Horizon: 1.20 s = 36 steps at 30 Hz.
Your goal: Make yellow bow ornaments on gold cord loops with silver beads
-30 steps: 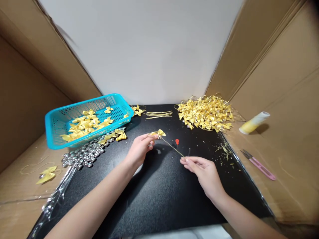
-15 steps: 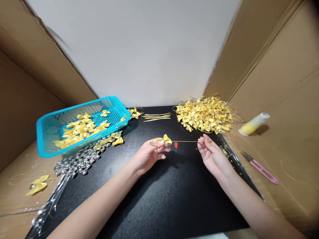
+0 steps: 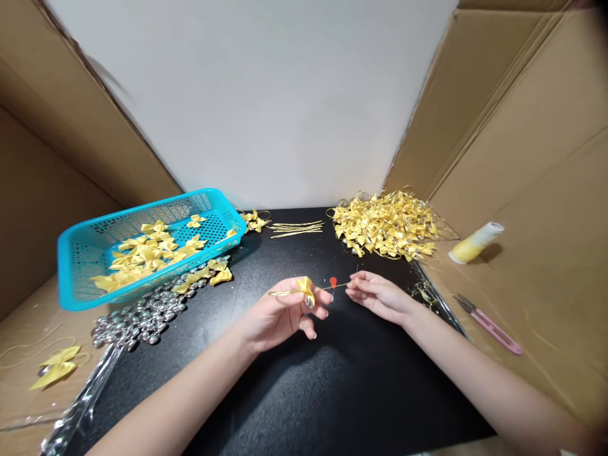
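L hand (image 3: 275,320) grips bow (image 3: 306,292), lower ctr. of frame; R hand (image 3: 377,296), just right of ctr., pinches cord (image 3: 341,285) running toward bow. Basket (image 3: 67,269) at mid left, snips (image 3: 494,327) lower right.

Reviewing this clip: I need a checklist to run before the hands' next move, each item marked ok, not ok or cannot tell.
1. Left hand holds a yellow ribbon bow with a shiny silver bead: ok.
2. Right hand pinches a thin gold-coloured cord running from the bow: ok.
3. Cord firmly fastened to the bow: cannot tell, too small.
4. Pink-handled metal snips lie clear of both hands: ok.
5. Black tabletop free of scraps: not ok, pale thin clippings lie near its right edge.
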Each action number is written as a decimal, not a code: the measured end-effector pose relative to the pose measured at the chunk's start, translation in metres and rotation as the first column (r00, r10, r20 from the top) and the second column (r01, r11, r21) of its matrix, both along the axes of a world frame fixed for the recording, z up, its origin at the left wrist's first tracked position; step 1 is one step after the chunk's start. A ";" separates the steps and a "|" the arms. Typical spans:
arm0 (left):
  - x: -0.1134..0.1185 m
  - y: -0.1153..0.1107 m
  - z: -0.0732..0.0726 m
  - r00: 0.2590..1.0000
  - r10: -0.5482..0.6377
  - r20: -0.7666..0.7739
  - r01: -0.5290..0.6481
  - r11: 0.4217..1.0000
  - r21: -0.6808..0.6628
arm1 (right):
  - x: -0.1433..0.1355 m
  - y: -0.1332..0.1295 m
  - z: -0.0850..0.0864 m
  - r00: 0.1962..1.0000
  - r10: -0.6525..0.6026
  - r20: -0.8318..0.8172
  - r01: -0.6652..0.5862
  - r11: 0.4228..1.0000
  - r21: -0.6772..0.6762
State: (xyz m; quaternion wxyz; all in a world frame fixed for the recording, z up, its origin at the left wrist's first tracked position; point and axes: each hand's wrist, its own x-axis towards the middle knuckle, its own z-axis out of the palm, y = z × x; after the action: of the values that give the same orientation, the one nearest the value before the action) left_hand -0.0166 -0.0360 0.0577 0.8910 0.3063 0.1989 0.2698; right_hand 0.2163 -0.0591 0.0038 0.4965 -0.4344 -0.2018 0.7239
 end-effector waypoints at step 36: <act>0.001 -0.019 0.003 0.846 0.202 -0.493 -0.098 0.969 0.228 | -0.064 -0.012 0.066 0.941 -0.156 -0.301 0.122 0.984 -0.130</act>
State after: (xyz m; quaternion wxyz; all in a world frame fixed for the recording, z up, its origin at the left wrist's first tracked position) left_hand -0.0152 -0.0553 0.0608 0.7475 0.4359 0.4249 0.2658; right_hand 0.1527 -0.0715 0.0697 0.5475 -0.3550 -0.0503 0.7561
